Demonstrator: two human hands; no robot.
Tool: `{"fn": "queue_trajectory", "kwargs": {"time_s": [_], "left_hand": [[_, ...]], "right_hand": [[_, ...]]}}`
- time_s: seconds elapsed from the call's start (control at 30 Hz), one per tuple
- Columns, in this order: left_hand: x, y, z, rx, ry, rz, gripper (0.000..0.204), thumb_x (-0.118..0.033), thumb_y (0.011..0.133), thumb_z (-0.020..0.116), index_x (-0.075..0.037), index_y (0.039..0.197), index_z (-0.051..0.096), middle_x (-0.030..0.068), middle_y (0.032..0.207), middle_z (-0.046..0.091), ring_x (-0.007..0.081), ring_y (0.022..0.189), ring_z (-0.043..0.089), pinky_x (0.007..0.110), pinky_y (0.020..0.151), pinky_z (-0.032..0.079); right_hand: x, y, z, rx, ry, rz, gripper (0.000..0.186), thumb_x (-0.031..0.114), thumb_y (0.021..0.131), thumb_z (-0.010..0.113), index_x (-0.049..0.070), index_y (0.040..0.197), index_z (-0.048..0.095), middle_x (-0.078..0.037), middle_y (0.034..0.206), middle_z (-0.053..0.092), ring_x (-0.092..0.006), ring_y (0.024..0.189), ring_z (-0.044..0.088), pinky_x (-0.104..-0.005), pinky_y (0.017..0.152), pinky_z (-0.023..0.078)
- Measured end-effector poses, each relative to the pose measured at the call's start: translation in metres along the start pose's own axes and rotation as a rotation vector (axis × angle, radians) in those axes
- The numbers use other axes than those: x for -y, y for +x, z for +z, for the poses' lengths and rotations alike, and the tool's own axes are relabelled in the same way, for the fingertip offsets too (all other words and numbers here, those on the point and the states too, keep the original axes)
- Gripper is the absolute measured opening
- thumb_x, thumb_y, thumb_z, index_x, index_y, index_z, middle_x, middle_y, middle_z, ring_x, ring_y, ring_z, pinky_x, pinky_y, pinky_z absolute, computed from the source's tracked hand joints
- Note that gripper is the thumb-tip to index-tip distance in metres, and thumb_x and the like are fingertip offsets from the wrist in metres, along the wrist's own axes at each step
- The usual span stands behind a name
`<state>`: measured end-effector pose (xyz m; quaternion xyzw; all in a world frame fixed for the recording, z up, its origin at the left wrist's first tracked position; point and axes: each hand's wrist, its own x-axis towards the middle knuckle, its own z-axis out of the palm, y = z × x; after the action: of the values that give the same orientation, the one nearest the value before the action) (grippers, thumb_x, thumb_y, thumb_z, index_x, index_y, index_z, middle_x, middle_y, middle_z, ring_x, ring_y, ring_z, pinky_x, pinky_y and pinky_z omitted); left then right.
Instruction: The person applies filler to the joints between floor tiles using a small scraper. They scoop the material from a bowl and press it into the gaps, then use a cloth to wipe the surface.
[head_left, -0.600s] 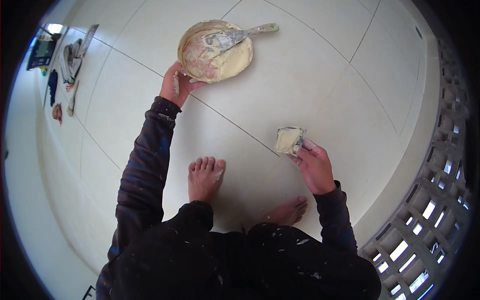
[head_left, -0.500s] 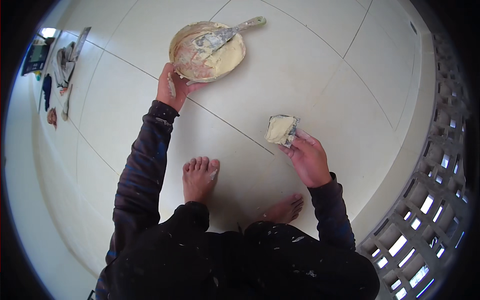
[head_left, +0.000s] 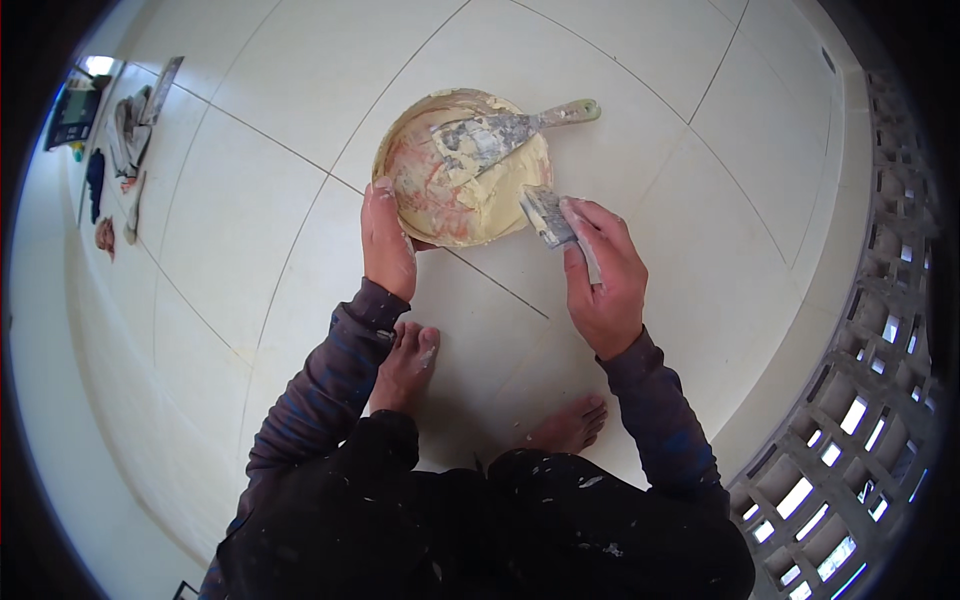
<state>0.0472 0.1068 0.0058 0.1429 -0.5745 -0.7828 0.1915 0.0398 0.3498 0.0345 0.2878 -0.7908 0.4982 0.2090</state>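
Observation:
My left hand grips the near left rim of a round bowl, its thumb at the edge and its other fingers hidden beneath. Cream-coloured paste lies along the right side of the bowl, and reddish smears coat the left. A broad putty knife rests across the bowl, its pale green handle jutting past the right rim. My right hand is closed around a small flat scraper blade, smeared grey, whose tip is at the bowl's right rim. Whether the blade touches the rim, I cannot tell.
Large pale tiles cover the floor around my bare feet. Off to the far left lie cloths and other small items along the wall. On the right, a low ledge borders a perforated block wall.
The bowl has come nearer and to the right in my left hand. My right hand has lifted its scraper to the bowl's rim and turned it, and the thick paste on its face no longer shows.

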Motion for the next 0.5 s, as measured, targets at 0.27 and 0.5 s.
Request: {"fn": "queue_trajectory", "kwargs": {"time_s": [0.27,0.5], "left_hand": [[-0.033,0.01,0.004,0.026,0.065,0.021,0.055,-0.049,0.105,0.033,-0.004,0.135,0.047,0.0125,0.128,0.053,0.0231,0.109,0.064,0.037,0.062,0.063],[-0.042,0.012,0.005,-0.088,0.068,0.033,0.055,-0.048,0.103,0.037,-0.004,0.134,0.049,0.0131,0.122,0.058,0.0234,0.101,0.068,0.037,0.06,0.063]], "right_hand": [[-0.023,0.029,0.041,-0.039,-0.321,-0.379,0.041,-0.006,0.082,0.066,0.002,0.122,0.068,-0.007,0.124,0.068,-0.0268,0.116,0.06,-0.0404,0.1,0.044],[-0.021,0.043,0.041,0.097,-0.277,-0.359,0.037,-0.002,0.084,0.064,0.004,0.12,0.069,-0.005,0.121,0.069,-0.0239,0.113,0.061,-0.0394,0.097,0.042]]}}
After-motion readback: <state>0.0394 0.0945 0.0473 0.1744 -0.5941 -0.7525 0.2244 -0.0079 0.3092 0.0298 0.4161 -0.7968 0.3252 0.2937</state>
